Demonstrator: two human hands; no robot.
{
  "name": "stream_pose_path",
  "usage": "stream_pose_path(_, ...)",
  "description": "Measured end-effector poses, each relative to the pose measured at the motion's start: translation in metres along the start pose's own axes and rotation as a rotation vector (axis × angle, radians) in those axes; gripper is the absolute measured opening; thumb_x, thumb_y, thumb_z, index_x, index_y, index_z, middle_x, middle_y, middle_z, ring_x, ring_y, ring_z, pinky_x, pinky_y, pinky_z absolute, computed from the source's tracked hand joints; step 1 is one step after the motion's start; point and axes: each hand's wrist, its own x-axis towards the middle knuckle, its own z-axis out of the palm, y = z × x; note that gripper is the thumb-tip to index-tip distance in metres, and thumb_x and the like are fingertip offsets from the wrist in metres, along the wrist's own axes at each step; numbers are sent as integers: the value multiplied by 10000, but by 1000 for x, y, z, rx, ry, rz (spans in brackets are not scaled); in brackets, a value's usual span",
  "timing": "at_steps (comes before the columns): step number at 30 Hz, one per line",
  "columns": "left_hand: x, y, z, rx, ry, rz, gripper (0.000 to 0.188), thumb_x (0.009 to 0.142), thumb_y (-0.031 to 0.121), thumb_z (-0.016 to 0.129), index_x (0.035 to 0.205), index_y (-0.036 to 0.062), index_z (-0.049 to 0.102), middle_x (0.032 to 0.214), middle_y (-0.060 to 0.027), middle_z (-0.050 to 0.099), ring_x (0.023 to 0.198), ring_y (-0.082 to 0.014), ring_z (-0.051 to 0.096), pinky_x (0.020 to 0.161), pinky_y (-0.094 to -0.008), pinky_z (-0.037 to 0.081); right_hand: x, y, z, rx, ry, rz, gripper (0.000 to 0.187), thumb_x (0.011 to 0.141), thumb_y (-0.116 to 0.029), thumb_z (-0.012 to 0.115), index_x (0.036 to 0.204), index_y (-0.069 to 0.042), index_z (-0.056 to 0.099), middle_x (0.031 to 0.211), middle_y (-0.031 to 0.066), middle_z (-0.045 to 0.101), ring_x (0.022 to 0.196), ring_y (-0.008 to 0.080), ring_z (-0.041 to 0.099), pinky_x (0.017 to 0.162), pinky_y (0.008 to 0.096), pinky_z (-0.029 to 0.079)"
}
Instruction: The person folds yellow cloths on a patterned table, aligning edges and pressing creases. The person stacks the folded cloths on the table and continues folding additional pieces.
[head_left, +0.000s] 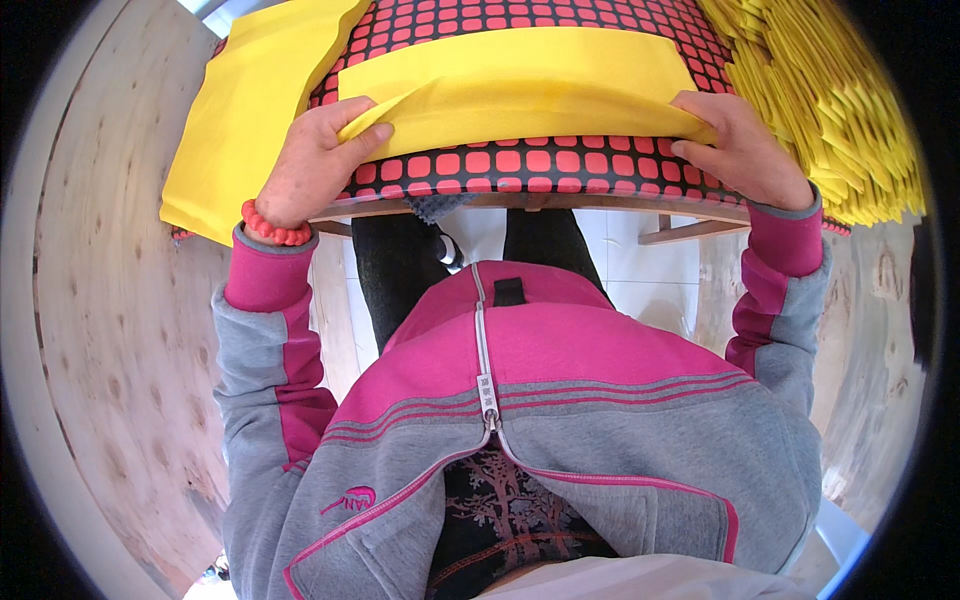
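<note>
A yellow fabric sheet [530,65] lies across the table in front of me, its near edge lifted and folded back in a long strip. My left hand [325,150] pinches the left end of that fold, thumb on top, with a red bead bracelet at the wrist. At the right end, my right hand [740,145] grips the same fold between thumb and fingers. The fold sags slightly between the two hands, close to the table's near edge. Fingers under the cloth are partly hidden.
A red-and-black checked cover [480,160] drapes the table. More yellow fabric [250,110] lies flat at the left. On the right rises a thick stack of folded yellow pieces [830,110]. Wooden boards [120,280] stand at my left; my legs are under the table edge.
</note>
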Motion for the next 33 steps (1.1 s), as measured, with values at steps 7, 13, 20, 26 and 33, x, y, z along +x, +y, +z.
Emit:
stream_pose_path(7, -5, 13, 0, 59, 8, -161, 179, 986, 137, 657, 1049, -31, 655, 853, -67, 613, 808, -125, 557, 772, -282, 486, -24, 19, 8, 175, 121, 82, 221, 886, -4, 686, 1102, 6, 642, 868, 110, 623, 796, 204, 596, 752, 298, 480)
stream_pose_path(13, -4, 1, 4, -73, 108, -93, 232, 982, 161, 693, 1056, -52, 640, 883, -22, 614, 822, -94, 532, 770, -258, 477, -33, 36, 19, 392, 245, 163, 131, 987, -58, 649, 1099, 9, 643, 859, -9, 573, 774, 77, 518, 704, 239, 442)
stream_pose_path(20, -7, -13, 23, -126, 387, -169, 316, 995, 174, 688, 1200, -65, 664, 1100, -64, 715, 984, -123, 632, 896, -273, 501, -13, 49, 34, 377, 428, 248, 179, 1007, -152, 651, 1095, 3, 643, 802, -28, 551, 717, 70, 476, 647, 243, 415)
stream_pose_path(26, -6, -14, 38, -37, 527, -97, 305, 1013, 163, 663, 1220, -61, 662, 1098, -79, 731, 996, -131, 646, 900, -284, 506, -4, 50, 36, 234, 462, 298, 218, 993, -191, 679, 1098, -3, 649, 795, -32, 570, 692, 71, 482, 616, 258, 403)
stream_pose_path(33, -3, -12, 47, 70, 625, -30, 250, 1020, 147, 639, 1183, -40, 670, 1003, -104, 731, 901, -164, 653, 844, -307, 523, -2, 52, 47, 452, 618, 317, 170, 995, -172, 673, 1071, -21, 657, 798, -29, 592, 687, 35, 509, 602, 218, 407)
